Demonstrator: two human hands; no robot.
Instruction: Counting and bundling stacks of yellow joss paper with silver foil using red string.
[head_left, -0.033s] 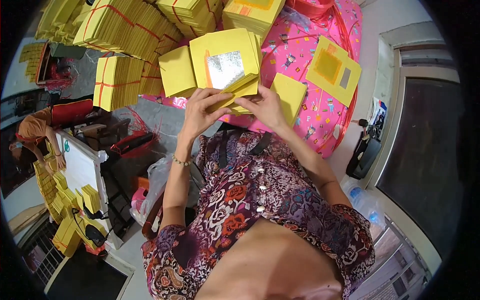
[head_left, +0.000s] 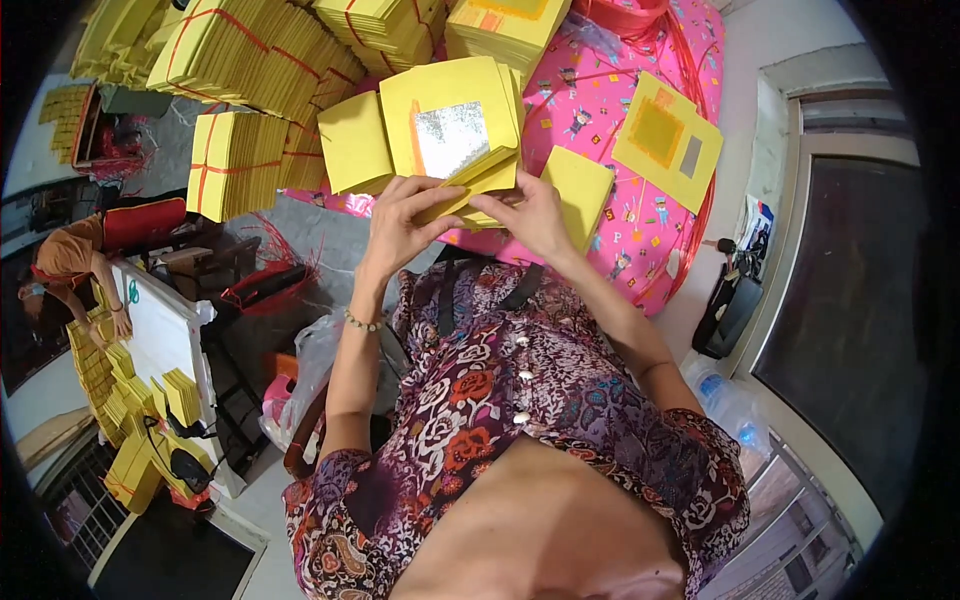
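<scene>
In front of me lies a stack of yellow paper sheets, its top sheet [head_left: 398,105] bearing a silver foil square edged in orange. At the stack's near edge, a folded yellow paper sheet [head_left: 492,178] is held by both hands. My left hand [head_left: 405,218] is closed on its left end, thumb and fingers pinching it. My right hand [head_left: 535,218] grips the other end, its thumb pressed on the paper and its fingers partly hidden behind it. Left of the stack is another yellow pile [head_left: 355,145]; a plain yellow piece [head_left: 580,190] sits beside my right hand.
A pink patterned cover [head_left: 640,240] lies under the papers. Bundles of yellow paper tied with red string [head_left: 225,165] stand at the left and back. More yellow sheets [head_left: 690,165] and red strings [head_left: 690,60] lie right. Another person [head_left: 75,250] works at a white table [head_left: 160,330].
</scene>
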